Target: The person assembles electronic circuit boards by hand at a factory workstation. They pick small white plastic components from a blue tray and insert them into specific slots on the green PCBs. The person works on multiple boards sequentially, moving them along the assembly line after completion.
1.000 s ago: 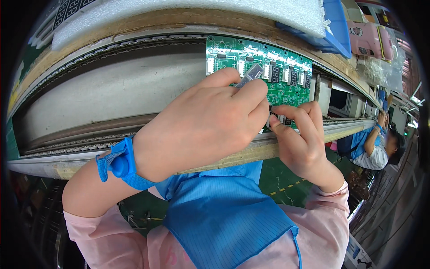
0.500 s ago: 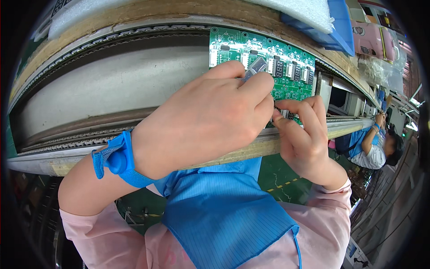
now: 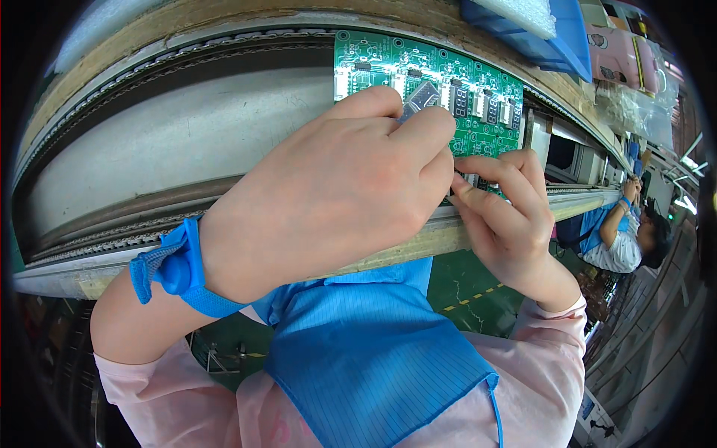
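A green circuit board (image 3: 388, 63) with several small black display blocks lies on the conveyor. My left hand (image 3: 336, 194), with a blue wrist strap (image 3: 175, 272), hovers over the board's near edge and pinches a small grey display part (image 3: 423, 95) between thumb and fingers. My right hand (image 3: 504, 216) touches it from the right, fingertips pinched on a small component at the board's near edge, mostly hidden by both hands.
The grey conveyor bed (image 3: 172, 142) with chain rails curves off to the left. A blue bin (image 3: 553, 33) and white foam sheet sit behind the board. Another person in blue (image 3: 620, 239) works further down the line at right.
Both hands stay together at the board's near edge. The board and hands have shifted slightly left and up in view, and the grey part moved with my left hand.
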Demonstrator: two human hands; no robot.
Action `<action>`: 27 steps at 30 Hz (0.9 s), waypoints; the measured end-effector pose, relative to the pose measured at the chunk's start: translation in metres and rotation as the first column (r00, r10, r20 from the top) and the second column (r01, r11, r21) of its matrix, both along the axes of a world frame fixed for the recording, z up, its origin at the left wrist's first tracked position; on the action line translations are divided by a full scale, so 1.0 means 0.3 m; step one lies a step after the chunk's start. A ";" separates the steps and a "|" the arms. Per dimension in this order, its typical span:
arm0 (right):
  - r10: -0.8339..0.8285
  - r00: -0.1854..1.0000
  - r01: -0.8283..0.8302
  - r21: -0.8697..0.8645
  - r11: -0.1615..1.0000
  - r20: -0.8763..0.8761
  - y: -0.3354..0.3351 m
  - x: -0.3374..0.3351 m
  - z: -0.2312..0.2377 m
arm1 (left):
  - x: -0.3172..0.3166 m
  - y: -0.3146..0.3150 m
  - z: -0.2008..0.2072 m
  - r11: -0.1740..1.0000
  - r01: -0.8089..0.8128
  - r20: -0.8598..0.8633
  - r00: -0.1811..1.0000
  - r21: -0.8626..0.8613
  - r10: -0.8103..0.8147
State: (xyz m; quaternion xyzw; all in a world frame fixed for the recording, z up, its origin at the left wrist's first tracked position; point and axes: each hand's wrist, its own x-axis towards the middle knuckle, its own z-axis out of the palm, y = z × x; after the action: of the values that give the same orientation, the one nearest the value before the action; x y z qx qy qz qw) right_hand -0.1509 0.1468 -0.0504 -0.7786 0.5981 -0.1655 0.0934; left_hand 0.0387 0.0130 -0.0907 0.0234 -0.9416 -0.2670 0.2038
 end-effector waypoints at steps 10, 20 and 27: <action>0.009 0.999 -0.009 0.017 1.000 0.046 -0.007 -0.019 0.004 | -0.004 -0.008 0.002 1.000 0.003 -0.023 1.000 0.026 -0.002; 0.082 0.995 -0.088 -0.100 0.991 -0.058 0.000 -0.021 -0.027 | -0.001 -0.004 0.005 1.000 -0.006 0.011 1.000 0.021 0.005; 0.049 0.993 -0.066 -0.153 0.986 -0.108 0.018 0.005 -0.046 | 0.001 -0.001 0.008 1.000 -0.001 0.050 0.999 0.026 0.000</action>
State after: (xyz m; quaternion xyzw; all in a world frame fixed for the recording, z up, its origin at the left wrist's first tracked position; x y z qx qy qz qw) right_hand -0.1493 0.1521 -0.0640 -0.8080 0.5646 -0.1681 0.0056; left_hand 0.0392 0.0126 -0.0882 0.0329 -0.9428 -0.2785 0.1801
